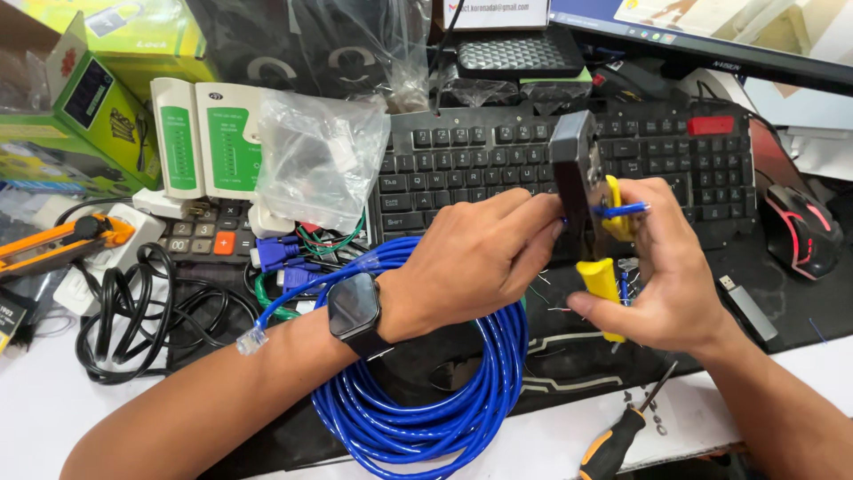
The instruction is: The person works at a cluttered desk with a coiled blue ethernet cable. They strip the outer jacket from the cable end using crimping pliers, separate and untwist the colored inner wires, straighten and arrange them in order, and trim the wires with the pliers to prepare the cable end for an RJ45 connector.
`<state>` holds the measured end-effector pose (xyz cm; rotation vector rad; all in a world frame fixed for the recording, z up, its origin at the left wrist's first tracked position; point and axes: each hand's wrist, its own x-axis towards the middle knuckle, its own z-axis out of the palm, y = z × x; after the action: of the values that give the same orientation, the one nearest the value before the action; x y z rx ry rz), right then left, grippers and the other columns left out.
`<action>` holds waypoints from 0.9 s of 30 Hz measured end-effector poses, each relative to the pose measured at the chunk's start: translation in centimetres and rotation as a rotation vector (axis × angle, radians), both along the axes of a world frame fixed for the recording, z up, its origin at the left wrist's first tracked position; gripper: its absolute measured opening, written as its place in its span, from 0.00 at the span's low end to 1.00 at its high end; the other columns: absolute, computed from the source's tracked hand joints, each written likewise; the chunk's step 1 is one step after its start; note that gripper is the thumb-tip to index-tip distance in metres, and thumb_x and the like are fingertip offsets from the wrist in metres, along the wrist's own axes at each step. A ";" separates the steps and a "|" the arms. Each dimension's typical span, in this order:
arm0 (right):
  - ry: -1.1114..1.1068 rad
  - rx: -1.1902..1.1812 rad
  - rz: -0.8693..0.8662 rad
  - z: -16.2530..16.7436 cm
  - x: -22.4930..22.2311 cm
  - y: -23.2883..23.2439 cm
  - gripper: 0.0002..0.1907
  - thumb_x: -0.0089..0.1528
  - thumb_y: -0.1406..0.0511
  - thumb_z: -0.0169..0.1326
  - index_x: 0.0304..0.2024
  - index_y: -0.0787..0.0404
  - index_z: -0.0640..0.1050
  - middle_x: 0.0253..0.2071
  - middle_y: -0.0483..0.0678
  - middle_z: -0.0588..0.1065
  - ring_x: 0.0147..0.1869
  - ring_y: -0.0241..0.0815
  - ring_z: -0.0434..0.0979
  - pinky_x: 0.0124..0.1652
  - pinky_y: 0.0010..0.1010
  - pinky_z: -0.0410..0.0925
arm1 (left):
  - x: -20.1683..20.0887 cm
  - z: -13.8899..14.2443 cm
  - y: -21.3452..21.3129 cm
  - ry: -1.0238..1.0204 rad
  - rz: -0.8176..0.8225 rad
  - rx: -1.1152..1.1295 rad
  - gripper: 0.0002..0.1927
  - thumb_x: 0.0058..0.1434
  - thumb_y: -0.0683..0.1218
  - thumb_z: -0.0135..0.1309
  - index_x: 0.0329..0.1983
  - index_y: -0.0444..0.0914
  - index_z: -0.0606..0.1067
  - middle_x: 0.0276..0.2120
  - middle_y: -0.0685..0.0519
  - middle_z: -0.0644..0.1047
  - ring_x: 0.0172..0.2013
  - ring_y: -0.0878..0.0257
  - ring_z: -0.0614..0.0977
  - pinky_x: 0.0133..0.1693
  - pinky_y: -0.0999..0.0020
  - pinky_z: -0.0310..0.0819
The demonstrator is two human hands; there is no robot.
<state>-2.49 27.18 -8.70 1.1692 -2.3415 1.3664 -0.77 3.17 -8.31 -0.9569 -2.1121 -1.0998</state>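
Note:
My right hand [662, 276] grips a crimping tool [577, 178] with a black head and yellow handles, held upright over the keyboard's front edge. My left hand [471, 258], with a black smartwatch [354, 311] on the wrist, pinches the end of a blue network cable [622, 210] that passes through the tool's jaws. The rest of the blue cable lies in a coil [426, 391] on the desk under my left forearm. A clear plug [251, 340] ends its other end, near my left forearm.
A black keyboard [498, 160] sits behind the hands, a red-and-black mouse [800, 231] at right. A white-and-green cable tester [209, 138], plastic bag [320, 160], calculator [200, 240], black cord [133, 320] and orange utility knife [62, 242] crowd the left. A screwdriver [617, 436] lies in front.

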 end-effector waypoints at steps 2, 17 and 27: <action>0.126 0.096 -0.086 0.7 0.3 -0.2 0.48 0.46 0.61 0.70 0.66 0.66 0.65 0.57 0.52 0.65 0.60 0.44 0.69 0.61 0.32 0.65 | 0.0 -0.2 -0.1 0.004 -0.045 0.012 0.06 0.69 0.41 0.55 0.47 0.36 0.73 0.32 0.48 0.74 0.29 0.49 0.80 0.29 0.57 0.71; 0.268 0.149 -0.150 1.0 1.2 -0.9 0.49 0.43 0.59 0.71 0.63 0.69 0.67 0.54 0.56 0.68 0.56 0.50 0.72 0.55 0.37 0.70 | 0.4 -0.3 0.4 -0.079 -0.134 0.077 0.11 0.67 0.35 0.52 0.52 0.35 0.70 0.36 0.44 0.77 0.34 0.44 0.82 0.34 0.56 0.76; 0.258 0.149 -0.127 1.4 1.3 -0.7 0.48 0.43 0.58 0.71 0.62 0.69 0.68 0.55 0.57 0.68 0.56 0.51 0.73 0.54 0.38 0.70 | 0.8 -0.2 0.9 -0.169 -0.148 0.120 0.09 0.68 0.36 0.50 0.50 0.35 0.72 0.34 0.44 0.77 0.32 0.45 0.83 0.32 0.57 0.76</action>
<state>-1.23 26.46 -7.27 1.1366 -2.3164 0.9523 0.01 4.07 -8.54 -1.0066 -2.1063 -1.4093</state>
